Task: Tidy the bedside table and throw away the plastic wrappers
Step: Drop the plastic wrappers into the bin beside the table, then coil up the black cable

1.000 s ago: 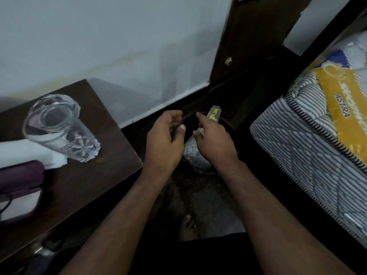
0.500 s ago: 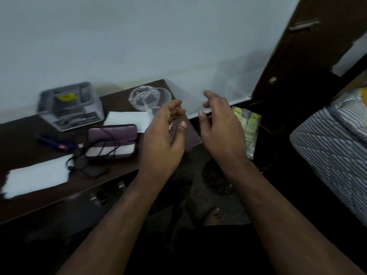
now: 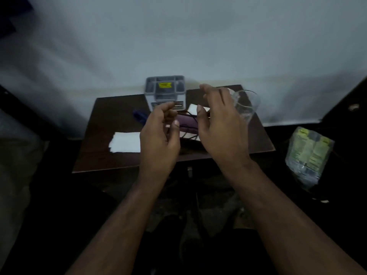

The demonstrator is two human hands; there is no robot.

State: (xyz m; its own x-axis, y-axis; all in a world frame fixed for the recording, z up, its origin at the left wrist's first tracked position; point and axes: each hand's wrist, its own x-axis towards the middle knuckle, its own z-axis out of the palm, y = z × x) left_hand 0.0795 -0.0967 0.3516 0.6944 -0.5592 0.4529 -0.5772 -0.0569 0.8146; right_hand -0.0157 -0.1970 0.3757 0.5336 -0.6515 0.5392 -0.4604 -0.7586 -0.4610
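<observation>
The bedside table point(image 3: 103, 155), a dark brown wooden top, is sitting in the middle of the frame against the pale wall. Off its right edge, at the right of the frame, the plastic wrappers point(image 3: 307, 153) are lying bunched together as a clear, crinkled bundle with yellow-green printed panels. The bundle is standing roughly upright, leaning a little, in a dark spot lower than the tabletop and apart from the table's right corner.
</observation>
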